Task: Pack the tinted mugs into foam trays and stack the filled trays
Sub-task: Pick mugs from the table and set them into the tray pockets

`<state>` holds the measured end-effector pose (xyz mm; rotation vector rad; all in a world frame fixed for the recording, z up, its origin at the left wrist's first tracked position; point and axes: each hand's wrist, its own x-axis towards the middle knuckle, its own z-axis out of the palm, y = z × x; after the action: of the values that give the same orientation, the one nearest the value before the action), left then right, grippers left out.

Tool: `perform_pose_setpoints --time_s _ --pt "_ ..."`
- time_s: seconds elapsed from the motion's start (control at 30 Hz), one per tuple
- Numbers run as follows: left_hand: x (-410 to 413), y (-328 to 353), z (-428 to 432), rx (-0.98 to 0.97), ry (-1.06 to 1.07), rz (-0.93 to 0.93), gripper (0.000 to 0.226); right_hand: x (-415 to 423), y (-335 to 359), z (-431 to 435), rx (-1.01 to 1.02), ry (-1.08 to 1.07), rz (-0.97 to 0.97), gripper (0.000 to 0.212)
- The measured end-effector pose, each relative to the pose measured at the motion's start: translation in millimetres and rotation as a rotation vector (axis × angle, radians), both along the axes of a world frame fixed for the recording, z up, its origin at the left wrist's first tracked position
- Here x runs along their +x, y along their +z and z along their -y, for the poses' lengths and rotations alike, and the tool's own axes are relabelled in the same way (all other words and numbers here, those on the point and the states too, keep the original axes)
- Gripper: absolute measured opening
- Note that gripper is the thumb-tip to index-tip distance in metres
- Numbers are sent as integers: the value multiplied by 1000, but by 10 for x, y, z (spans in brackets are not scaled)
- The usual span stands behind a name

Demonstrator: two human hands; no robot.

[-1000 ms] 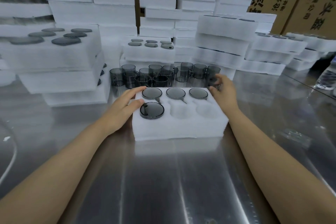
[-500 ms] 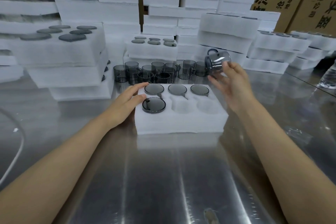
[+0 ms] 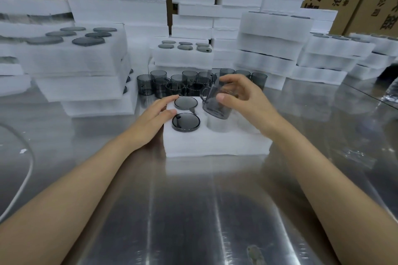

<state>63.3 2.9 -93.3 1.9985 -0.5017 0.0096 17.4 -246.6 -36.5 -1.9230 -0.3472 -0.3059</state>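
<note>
Your right hand (image 3: 245, 101) grips a tinted mug (image 3: 215, 106) round its wall, thumb on the near side and fingers over the far side. The mug is tilted just above the front middle pocket of the foam tray (image 3: 215, 144). It looks thin, smooth and stiff: probably light, slippery and easy to chip, so hold the body rather than the handle and lower it straight. Your left hand (image 3: 155, 118) rests on the tray's left edge, fingers relaxed, bracing it on the bench (image 3: 193, 211).
</note>
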Motion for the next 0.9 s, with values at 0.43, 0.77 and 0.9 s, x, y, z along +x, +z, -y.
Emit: perform_pose_setpoints --time_s 0.43,0.77,0.9 --pt "-3 -1 -1 -15 -3 -33 48 -81 50 54 -580 49 142 52" --pt "-2 -5 2 -3 5 -28 55 -144 25 -11 -626 157 140 82" --pt "-5 -7 2 -4 6 -19 52 -126 -32 -41 -864 187 146 86"
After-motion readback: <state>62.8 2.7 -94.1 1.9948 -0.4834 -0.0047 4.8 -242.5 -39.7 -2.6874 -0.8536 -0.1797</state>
